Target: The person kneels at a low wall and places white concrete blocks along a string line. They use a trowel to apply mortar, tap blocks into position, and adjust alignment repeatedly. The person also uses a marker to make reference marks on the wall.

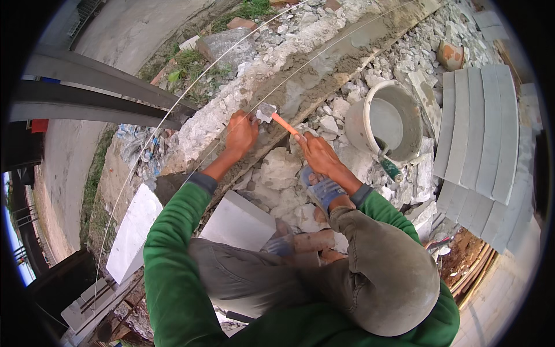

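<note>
My right hand [319, 152] is closed round the orange handle of a tool [283, 123] with a short, pale, mortar-smeared head. That head is just above a strip of wet grey mortar [298, 87], which runs away to the upper right along a board edge. Close to the left of the tool head is my left hand [241, 133], its fingers curled down at the strip; whatever they hold is hidden. A thin taut string [289, 76] runs along the strip and passes by the left hand.
A bucket [354, 115] stands on rubble at right, a green-handled trowel [391, 169] at its rim. Pale blocks [238, 222] lie near my legs and at left. Overlapping grey sheets [480, 124] and a clay pot [450, 55] are farther right. Steel beams [87, 107] reach in from left.
</note>
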A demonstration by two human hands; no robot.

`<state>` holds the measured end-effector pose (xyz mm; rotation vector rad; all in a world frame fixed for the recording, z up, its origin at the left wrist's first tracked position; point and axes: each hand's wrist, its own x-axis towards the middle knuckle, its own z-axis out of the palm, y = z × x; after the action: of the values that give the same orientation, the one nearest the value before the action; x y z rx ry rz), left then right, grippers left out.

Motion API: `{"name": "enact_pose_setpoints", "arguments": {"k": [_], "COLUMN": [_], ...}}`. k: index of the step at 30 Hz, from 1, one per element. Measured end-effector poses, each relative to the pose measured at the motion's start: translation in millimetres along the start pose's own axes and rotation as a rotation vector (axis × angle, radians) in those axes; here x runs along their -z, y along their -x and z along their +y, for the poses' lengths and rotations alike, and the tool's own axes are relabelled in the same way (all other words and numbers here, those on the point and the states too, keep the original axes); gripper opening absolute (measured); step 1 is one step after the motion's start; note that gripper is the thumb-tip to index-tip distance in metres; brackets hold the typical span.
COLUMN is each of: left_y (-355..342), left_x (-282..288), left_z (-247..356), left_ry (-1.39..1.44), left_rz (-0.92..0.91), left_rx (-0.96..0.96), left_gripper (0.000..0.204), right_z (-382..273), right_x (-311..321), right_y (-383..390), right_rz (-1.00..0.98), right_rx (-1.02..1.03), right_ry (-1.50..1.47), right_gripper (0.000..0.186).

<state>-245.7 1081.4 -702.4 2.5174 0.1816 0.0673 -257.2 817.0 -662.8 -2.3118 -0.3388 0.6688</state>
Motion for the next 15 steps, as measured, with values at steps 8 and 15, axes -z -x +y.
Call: {"name": "enact_pose_setpoints", "arguments": {"k": [8, 15], "left_y": [-1, -1], "left_x": [-5, 3], "left_z": [-5, -2], "left_ry": [-0.011, 0.026], "left_rz": [0.054, 0.043], "left_rx": [-0.028, 0.005], "left_gripper": [0.026, 0.03], "right_z": [9, 14], "right_x": [-8, -6], "right_y": [-7, -9], "right_rz": [0.055, 0.058], "right_rx": [0.026, 0.022], "right_ry": [0.02, -0.052], "right_gripper": [0.061, 0.057]}}
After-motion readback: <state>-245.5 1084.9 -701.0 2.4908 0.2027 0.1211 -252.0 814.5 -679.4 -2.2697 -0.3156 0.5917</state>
